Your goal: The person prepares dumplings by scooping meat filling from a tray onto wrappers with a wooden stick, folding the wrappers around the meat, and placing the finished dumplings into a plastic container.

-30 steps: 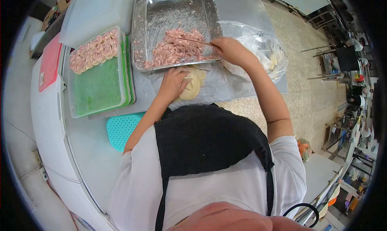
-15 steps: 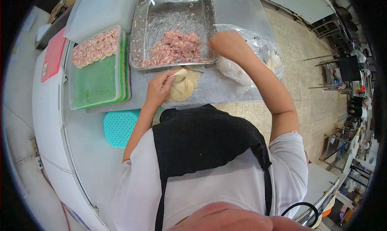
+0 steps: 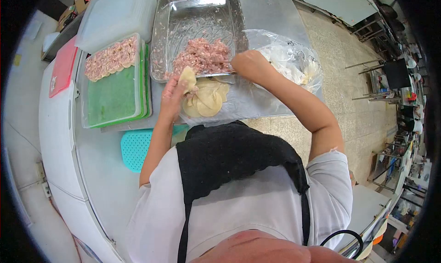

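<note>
My left hand (image 3: 170,100) pinches a round dough wrapper (image 3: 187,78), raised at the near left corner of the metal tray. Under and beside it on the table lies a fanned stack of pale wrappers (image 3: 209,103). Pink minced meat (image 3: 201,55) is heaped in the near part of the metal tray (image 3: 190,22). My right hand (image 3: 251,65) is closed at the tray's near right corner, beside the meat. Whatever its fingers hold is hidden from view.
At left stands a green-based plastic container (image 3: 110,97) with rows of filled dumplings (image 3: 110,58). Behind it are stacked translucent lids (image 3: 117,17). A plastic bag (image 3: 287,56) lies right of the tray. A turquoise perforated basket (image 3: 135,150) sits below the table edge.
My left hand has lifted a wrapper off the stack and moved slightly left. My right hand has come down and left to the tray's corner.
</note>
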Tool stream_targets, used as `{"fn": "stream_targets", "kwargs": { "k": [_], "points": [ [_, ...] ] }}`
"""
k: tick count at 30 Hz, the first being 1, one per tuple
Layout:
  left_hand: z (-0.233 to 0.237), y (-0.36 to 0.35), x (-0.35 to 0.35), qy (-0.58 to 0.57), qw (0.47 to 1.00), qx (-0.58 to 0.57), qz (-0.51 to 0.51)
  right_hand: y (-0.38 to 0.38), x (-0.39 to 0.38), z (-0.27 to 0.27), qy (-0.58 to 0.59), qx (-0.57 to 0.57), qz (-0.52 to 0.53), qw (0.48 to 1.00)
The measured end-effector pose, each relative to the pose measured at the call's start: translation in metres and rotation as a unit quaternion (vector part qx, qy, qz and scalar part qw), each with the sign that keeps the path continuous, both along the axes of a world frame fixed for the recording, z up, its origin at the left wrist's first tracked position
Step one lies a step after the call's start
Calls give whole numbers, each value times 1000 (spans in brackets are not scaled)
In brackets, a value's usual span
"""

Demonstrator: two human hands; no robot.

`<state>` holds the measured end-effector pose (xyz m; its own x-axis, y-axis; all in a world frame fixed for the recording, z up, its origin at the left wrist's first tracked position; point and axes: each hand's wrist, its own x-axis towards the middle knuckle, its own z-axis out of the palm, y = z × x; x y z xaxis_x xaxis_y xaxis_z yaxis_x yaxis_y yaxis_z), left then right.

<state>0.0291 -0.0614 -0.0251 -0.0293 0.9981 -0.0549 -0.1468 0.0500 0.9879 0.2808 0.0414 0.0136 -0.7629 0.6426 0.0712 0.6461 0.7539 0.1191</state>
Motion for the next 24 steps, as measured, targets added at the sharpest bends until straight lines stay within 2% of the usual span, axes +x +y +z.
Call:
{"fn": "stream_targets", "kwargs": {
  "k": [2,6,8,12,14,17,18,20,22,24],
  "points": [
    [11,-2,-8,-219,973,-64,21,-5,0,9,-33,-1,14,999],
    [5,-2,-38,-248,967,-47,-28,17,-2,19,-48,1,-65,997],
    [-7,-4,-45,-57,997,40,39,16,-6,12,-35,0,-90,995],
    [-4,-11,-55,18,997,50,60,-1,-7,3,-31,-6,-8,999],
    [6,-14,-53,-37,995,44,81,1,-8,19,-33,10,18,999],
    [10,-19,-55,-78,993,10,90,19,-14,32,-105,-16,-20,994],
    [15,-20,-54,-79,992,9,98,31,-20,31,-70,-14,-46,996],
    [25,-21,-49,-279,952,-23,122,51,-34,21,-35,-14,-66,997],
    [15,-25,-55,-306,945,-40,112,64,-51,-3,66,-17,-38,997],
    [4,-28,-57,-331,936,-57,101,62,-68,-19,47,-40,-34,998]
  ]
}}
